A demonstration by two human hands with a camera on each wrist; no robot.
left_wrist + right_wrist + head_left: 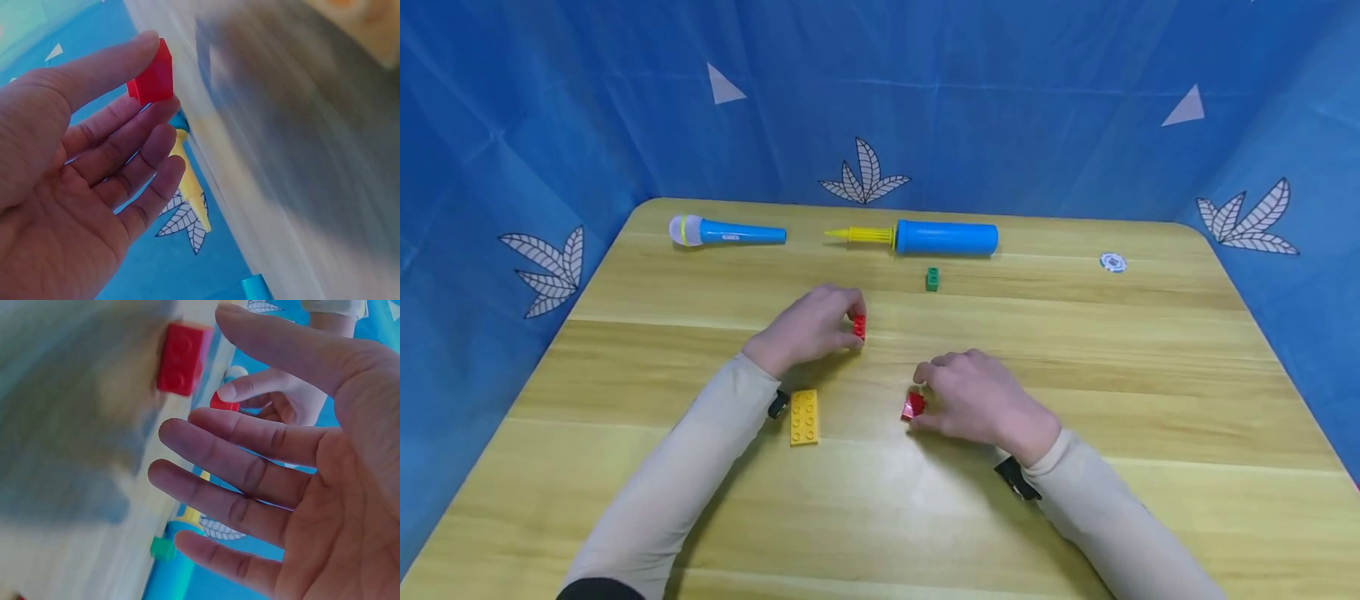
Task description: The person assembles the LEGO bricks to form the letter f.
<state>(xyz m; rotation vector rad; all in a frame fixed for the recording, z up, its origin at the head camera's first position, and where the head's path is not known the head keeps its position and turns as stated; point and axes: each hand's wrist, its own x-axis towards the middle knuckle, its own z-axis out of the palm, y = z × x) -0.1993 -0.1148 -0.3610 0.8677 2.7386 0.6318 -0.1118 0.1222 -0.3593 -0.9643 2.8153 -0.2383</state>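
My left hand [811,327] pinches a small red toy brick [859,327] between thumb and fingertips. In the left wrist view that brick [154,76] sits at the thumb tip, with the other fingers loosely bent below. My right hand [977,400] is spread around a second red brick [913,407], which lies on the table. The right wrist view shows this brick's two studs [181,359], with a gap between it and the extended fingers [206,447]. A yellow eight-stud brick [804,417] lies flat just right of my left wrist.
A green brick [932,279] stands beyond both hands. Along the back of the wooden table [700,350] lie a blue toy microphone [741,233] and a blue pump with a yellow nozzle [946,238]. A round white chip [1113,262] lies at back right. Blue cloth [1000,117] hangs behind.
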